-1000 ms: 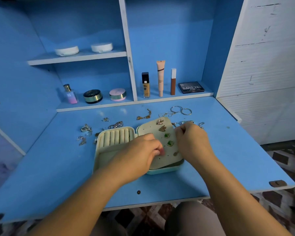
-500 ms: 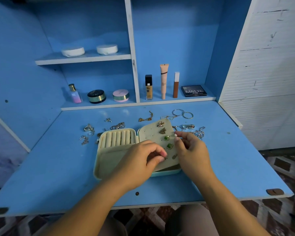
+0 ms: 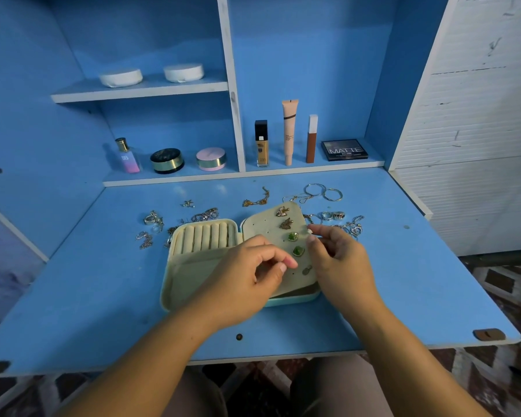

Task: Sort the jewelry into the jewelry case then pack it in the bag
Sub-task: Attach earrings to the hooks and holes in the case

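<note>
On the blue worktop [image 3: 403, 281], an open jewelry case [image 3: 181, 284] with a teal shell and cream lining is laid flat, with cream ring rolls [image 3: 205, 236] set in its far left part. Over its right half a cream perforated earring panel [image 3: 265, 227] is held tilted, its right edge pinched by thumb and forefinger of the right hand [image 3: 343, 263]. The left hand [image 3: 247, 281] is curled above the panel, thumb and forefinger nearly meeting; whether anything is held cannot be told. Gold and silver loose jewelry [image 3: 331, 215] is scattered behind the case. Two green stud earrings [image 3: 293, 236] are fixed in the panel.
</note>
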Demonstrator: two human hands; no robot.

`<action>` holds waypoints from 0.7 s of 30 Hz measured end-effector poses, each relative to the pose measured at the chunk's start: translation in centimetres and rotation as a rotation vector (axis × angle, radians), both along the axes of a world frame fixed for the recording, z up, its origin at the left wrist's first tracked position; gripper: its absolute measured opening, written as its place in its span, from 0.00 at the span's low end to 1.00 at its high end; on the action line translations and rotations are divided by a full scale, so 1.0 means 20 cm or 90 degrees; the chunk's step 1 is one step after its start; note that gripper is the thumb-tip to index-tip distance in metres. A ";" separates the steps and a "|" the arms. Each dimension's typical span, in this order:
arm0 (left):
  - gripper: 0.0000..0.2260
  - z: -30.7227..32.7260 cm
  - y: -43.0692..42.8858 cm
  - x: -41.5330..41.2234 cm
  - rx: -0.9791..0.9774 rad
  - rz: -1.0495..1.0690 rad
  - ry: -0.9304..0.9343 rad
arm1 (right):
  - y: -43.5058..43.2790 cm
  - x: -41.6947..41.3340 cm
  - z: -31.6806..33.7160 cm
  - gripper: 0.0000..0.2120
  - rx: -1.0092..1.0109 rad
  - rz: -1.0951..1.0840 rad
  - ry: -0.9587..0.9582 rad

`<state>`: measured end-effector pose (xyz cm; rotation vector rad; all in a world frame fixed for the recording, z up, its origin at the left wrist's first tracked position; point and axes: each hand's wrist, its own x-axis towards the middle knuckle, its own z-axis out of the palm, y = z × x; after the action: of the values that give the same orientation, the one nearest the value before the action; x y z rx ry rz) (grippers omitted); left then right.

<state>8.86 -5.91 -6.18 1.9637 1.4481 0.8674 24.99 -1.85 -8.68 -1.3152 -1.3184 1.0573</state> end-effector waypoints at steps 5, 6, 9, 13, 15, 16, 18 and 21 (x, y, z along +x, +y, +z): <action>0.08 -0.01 0.01 0.01 0.001 0.016 -0.013 | 0.00 0.00 0.00 0.06 0.001 0.006 -0.011; 0.08 -0.02 0.01 0.01 0.005 0.024 -0.016 | 0.00 0.00 -0.01 0.06 -0.001 0.007 -0.009; 0.08 -0.02 0.02 0.03 0.023 0.053 -0.017 | 0.01 0.00 0.00 0.06 -0.001 0.008 -0.010; 0.08 -0.04 0.04 0.05 0.049 0.071 -0.014 | 0.01 0.00 -0.01 0.06 0.008 0.007 -0.012; 0.07 -0.04 0.04 0.06 0.060 0.076 -0.015 | 0.00 -0.01 -0.01 0.06 0.015 0.005 -0.016; 0.06 -0.04 0.04 0.06 0.065 0.080 -0.015 | 0.00 -0.01 -0.01 0.06 0.018 0.005 -0.014; 0.04 -0.04 0.04 0.06 0.079 0.080 -0.003 | 0.01 -0.01 -0.02 0.06 0.020 0.002 -0.013; 0.03 -0.04 0.04 0.05 0.108 0.070 0.056 | 0.01 -0.01 -0.02 0.06 0.016 -0.001 -0.003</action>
<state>9.84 -5.06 -6.94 2.0860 1.5913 0.9921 24.76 -1.74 -9.18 -1.3002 -1.3300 1.0342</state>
